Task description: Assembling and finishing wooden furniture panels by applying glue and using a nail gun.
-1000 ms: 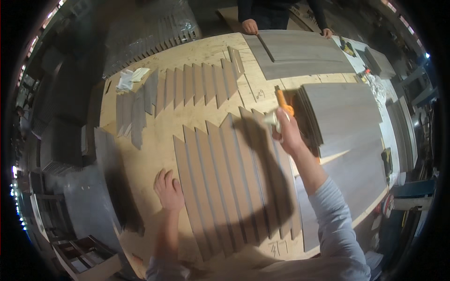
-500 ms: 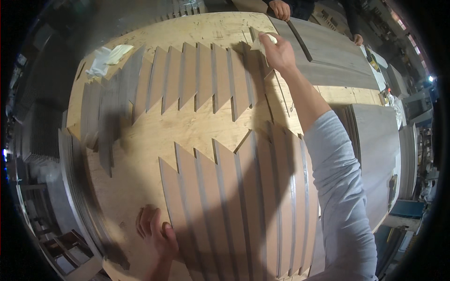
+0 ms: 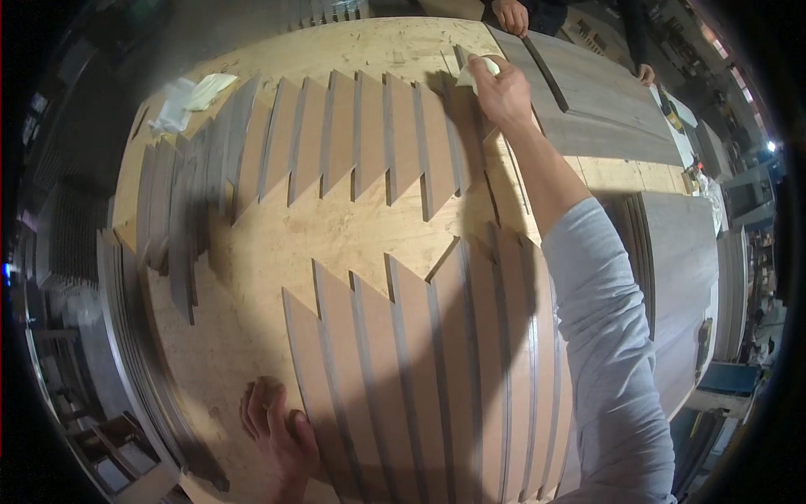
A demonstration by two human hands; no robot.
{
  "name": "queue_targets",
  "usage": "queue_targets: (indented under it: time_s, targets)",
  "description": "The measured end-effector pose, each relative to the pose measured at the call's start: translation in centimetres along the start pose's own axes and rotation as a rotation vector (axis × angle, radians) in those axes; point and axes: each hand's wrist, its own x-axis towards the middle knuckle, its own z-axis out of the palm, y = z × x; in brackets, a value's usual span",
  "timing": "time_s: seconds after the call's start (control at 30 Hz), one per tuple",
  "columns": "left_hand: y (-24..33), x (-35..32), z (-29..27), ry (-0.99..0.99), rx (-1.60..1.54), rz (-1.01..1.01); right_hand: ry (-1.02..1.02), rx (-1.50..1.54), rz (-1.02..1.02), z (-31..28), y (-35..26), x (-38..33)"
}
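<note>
My right hand (image 3: 505,94) reaches to the far side of the table, its fingers closed on a crumpled pale cloth (image 3: 466,77). That cloth is at the far end of the rightmost strip in the back row, which is in shadow. Brown angled strips (image 3: 361,126) with grey edges lie side by side in this row. A front row of longer brown strips (image 3: 411,378) spreads toward me, with pointed ends. My left hand (image 3: 281,433) rests by the left edge of the front row, fingers apart and slightly bent, holding nothing.
Grey strips (image 3: 180,202) stand bunched at the left, with a yellowish-white cloth (image 3: 210,91) beyond them. At the far right, another person's hand (image 3: 510,17) touches a dark strip (image 3: 546,74) on a grey panel (image 3: 596,101). Stacked panels (image 3: 680,260) stand at the right.
The view has shifted slightly. My right hand stays at the far end of the same strip with the cloth, moved only a little. My left hand remains beside the front row.
</note>
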Motion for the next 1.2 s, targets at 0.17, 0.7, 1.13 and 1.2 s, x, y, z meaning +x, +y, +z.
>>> queue_targets:
  time_s: [0.17,0.7,1.13,1.2]
  targets:
    - [0.4,0.3,-0.6,-0.032,0.023,0.023,0.045,0.029,-0.023,-0.9,0.7,-1.6]
    - [0.5,0.3,-0.1,0.025,-0.059,-0.052,-0.165,0.135,0.075,-7.5,-1.8,-11.8]
    - [0.2,0.4,0.0,0.016,-0.066,-0.075,-0.073,0.288,0.054,-3.4,-2.6,-4.6]
    - [0.1,0.4,0.0,0.025,-0.051,-0.043,-0.067,-0.022,-0.062,-1.3,-2.2,-3.0]
